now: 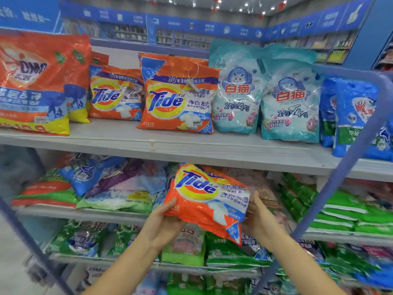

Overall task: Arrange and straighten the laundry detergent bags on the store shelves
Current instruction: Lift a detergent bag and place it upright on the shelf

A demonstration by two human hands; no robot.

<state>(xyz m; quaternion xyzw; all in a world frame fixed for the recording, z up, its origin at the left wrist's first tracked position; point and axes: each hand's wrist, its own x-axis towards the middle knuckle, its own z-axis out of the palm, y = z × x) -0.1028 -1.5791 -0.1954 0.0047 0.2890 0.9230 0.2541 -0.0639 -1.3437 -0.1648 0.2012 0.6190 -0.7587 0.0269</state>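
In the head view, both hands hold one orange Tide bag (pixel 204 199) in the air. It is in front of the second shelf and just under the front edge of the top shelf (pixel 191 145). The bag is tilted, with its right side lower. On it I can read "Tide" and "99%".

The left hand (pixel 163 222) grips the lower left edge, with the thumb on the front and the fingers underneath. The right hand (pixel 259 218) holds the right edge, with the fingers curled round it.

On the top shelf stand:
- two orange OMO bags (pixel 32 81), one behind the other
- two upright Tide bags, a smaller one (pixel 114 96) and a bigger one (pixel 174 99)
- two pale teal bags (pixel 236 92) with a cat picture
- two blue bags (pixel 357 116) at the far right

Behind the smaller Tide bag there is perhaps a third orange bag, but only a corner shows. The bigger Tide bag has the words "30年", "99%除菌率", "净白去渍" and "1.15千克". Both teal bags have "白猫" in red and "1勺=4勺".

On the second shelf the bags lie flat and mixed together. One blue bag (pixel 91 173) lies on top at the left, and stacks of green bags (pixel 340 211) are at the right. This part is too blurred to count the bags or read their writing.
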